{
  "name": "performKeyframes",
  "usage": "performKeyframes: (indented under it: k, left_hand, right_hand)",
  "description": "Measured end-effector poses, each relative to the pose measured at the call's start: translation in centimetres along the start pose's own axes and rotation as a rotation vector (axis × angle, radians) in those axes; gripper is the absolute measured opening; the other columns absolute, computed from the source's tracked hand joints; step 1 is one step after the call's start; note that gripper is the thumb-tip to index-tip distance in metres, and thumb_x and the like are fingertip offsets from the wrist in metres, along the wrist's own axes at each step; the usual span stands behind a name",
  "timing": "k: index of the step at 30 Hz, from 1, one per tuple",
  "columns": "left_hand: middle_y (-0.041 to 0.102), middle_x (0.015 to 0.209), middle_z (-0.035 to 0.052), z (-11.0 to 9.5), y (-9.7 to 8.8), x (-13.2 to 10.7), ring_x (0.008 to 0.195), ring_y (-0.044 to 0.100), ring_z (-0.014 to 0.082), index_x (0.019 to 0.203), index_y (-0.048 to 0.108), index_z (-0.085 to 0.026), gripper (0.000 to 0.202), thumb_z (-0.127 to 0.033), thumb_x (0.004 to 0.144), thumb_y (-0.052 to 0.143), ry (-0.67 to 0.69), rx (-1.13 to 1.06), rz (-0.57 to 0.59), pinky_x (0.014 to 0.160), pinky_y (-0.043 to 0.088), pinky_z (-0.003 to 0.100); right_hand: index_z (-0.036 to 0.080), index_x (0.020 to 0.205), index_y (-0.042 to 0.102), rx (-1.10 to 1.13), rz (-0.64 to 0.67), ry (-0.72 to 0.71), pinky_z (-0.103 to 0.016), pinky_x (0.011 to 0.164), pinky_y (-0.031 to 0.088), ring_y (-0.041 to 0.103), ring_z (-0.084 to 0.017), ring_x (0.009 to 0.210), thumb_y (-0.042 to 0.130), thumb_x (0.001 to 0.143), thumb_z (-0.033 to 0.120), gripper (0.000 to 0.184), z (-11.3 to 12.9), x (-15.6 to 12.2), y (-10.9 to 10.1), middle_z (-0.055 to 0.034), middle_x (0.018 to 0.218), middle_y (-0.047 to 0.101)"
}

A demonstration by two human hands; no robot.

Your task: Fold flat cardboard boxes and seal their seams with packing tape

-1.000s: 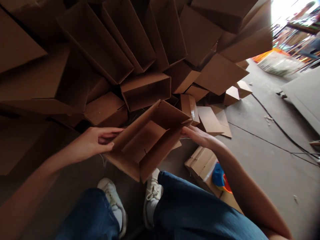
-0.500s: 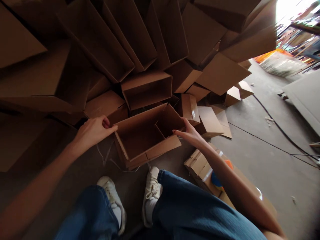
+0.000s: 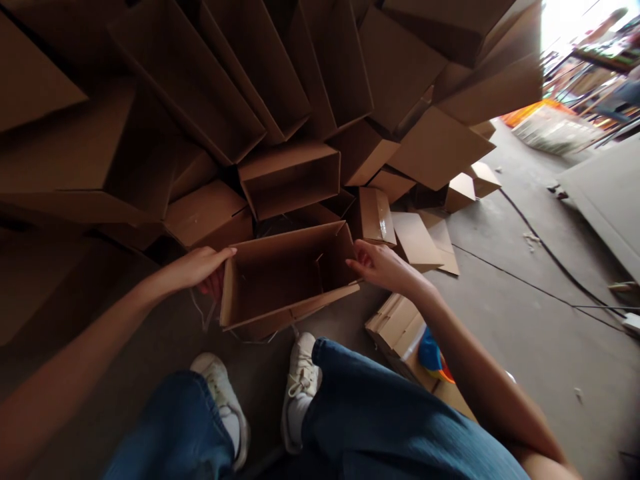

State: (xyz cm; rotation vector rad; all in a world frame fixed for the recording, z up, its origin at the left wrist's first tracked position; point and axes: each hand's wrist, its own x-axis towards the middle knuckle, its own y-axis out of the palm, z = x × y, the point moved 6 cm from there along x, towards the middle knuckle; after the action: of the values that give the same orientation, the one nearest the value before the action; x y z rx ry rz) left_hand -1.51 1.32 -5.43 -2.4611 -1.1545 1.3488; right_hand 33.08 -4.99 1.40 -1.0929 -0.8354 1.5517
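Observation:
A brown cardboard box (image 3: 280, 310) with its top open stands low in front of my feet, between my two hands. My left hand (image 3: 205, 267) grips its left end, the thumb along the top edge and the fingers down the outside. On the right end, my right hand (image 3: 373, 262) pinches the upper rim, with fingers curled outside the wall. Inside the box, a small flap edge shows near the right end. A thin pale strap lies on the floor around the box's base.
Many cardboard boxes (image 3: 290, 180) are piled ahead and to the left. Beside my right leg lies a stack of flattened cardboard (image 3: 395, 327) with a blue and orange tape roll (image 3: 431, 352) on it. Dark cables (image 3: 540, 241) cross the concrete floor at right.
The near flap of the box has come up toward the rim. My left hand has moved down along the left end, and my right hand has curled more around the right end.

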Motion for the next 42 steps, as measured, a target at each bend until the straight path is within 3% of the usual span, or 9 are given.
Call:
performKeyframes:
  k: [7,15,20,23,29,33,36,39,42]
  left_hand:
    - [0.072,0.059,0.014,-1.0,-0.7,-0.9,0.059,0.069,0.0258,0.05,0.065,-0.019,0.075,-0.079,0.081,0.034,-0.024,-0.059,-0.033,0.058,0.046,0.032]
    - [0.074,0.066,0.0126,-1.2,0.1,-2.1,0.066,0.07,0.0258,0.061,0.067,-0.018,0.074,-0.087,0.074,0.042,-0.004,-0.11,0.077,0.06,0.049,0.032]
    - [0.076,0.093,0.0084,0.0,-0.2,-1.7,0.093,0.07,0.0272,0.086,0.073,-0.022,0.046,-0.065,0.071,0.073,0.14,-0.043,0.235,0.067,0.054,0.029]
    - [0.073,0.104,0.008,0.8,0.1,-0.9,0.098,0.068,0.0263,0.098,0.071,-0.022,0.044,-0.057,0.071,0.076,0.218,-0.038,0.32,0.07,0.054,0.028]
    - [0.069,0.091,0.0073,0.6,-0.2,0.1,0.089,0.065,0.0261,0.085,0.063,-0.02,0.045,-0.057,0.062,0.075,0.21,-0.07,0.065,0.061,0.049,0.026]
    - [0.07,0.088,0.0067,0.1,-0.1,0.1,0.084,0.065,0.0249,0.079,0.063,-0.02,0.046,-0.057,0.056,0.077,0.21,-0.045,0.058,0.06,0.046,0.026]
    - [0.068,0.082,0.0057,0.2,-0.3,0.3,0.077,0.062,0.0223,0.077,0.064,-0.02,0.047,-0.061,0.058,0.074,0.219,-0.003,0.039,0.059,0.043,0.026]
    - [0.066,0.073,0.0046,-0.4,0.5,0.4,0.068,0.059,0.0196,0.071,0.061,-0.019,0.051,-0.068,0.06,0.07,0.245,0.066,-0.005,0.057,0.039,0.027]
    - [0.066,0.07,0.0075,-1.9,2.0,0.4,0.072,0.063,0.0248,0.068,0.062,-0.019,0.056,-0.075,0.067,0.063,0.242,0.243,-0.197,0.06,0.04,0.031]
  right_hand:
    - [0.022,0.075,0.048,0.129,0.117,-0.095,-0.028,0.063,0.041,0.056,-0.015,0.065,0.061,0.078,0.032,0.016,-1.0,-0.2,0.2,0.0008,0.069,0.059]
    - [0.021,0.088,0.05,0.045,0.163,-0.127,-0.028,0.062,0.04,0.057,-0.016,0.063,0.055,0.078,0.024,0.012,-0.6,-0.4,1.1,0.0008,0.069,0.06]
    - [0.021,0.084,0.049,-0.05,0.213,-0.138,-0.027,0.063,0.038,0.058,-0.016,0.065,0.057,0.079,0.024,0.01,0.4,0.0,1.2,-0.0003,0.071,0.061]
    - [0.021,0.083,0.051,-0.145,0.24,-0.165,-0.028,0.061,0.036,0.059,-0.016,0.066,0.058,0.079,0.027,0.01,1.9,0.3,2.0,-0.002,0.072,0.063]
    - [0.019,0.088,0.065,-0.356,0.335,-0.135,-0.031,0.058,0.035,0.067,-0.024,0.074,0.064,0.081,0.039,0.021,4.3,1.8,4.0,-0.0097,0.08,0.071]
    - [0.018,0.067,0.068,-0.383,0.512,-0.128,-0.033,0.063,0.043,0.069,-0.025,0.076,0.059,0.089,0.054,0.043,5.2,3.4,5.5,-0.0127,0.074,0.072]
    - [0.019,0.051,0.061,-0.264,0.62,-0.08,-0.032,0.067,0.048,0.069,-0.021,0.068,0.049,0.095,0.054,0.057,5.3,4.1,6.2,-0.0108,0.065,0.071]
    - [0.018,0.049,0.06,-0.101,0.675,-0.003,-0.03,0.066,0.05,0.069,-0.019,0.062,0.05,0.095,0.049,0.056,5.0,4.4,6.4,-0.0091,0.065,0.073]
    - [0.019,0.049,0.061,-0.064,0.651,-0.007,-0.032,0.071,0.051,0.069,-0.02,0.062,0.053,0.094,0.044,0.052,4.6,4.5,6.3,-0.0087,0.064,0.073]
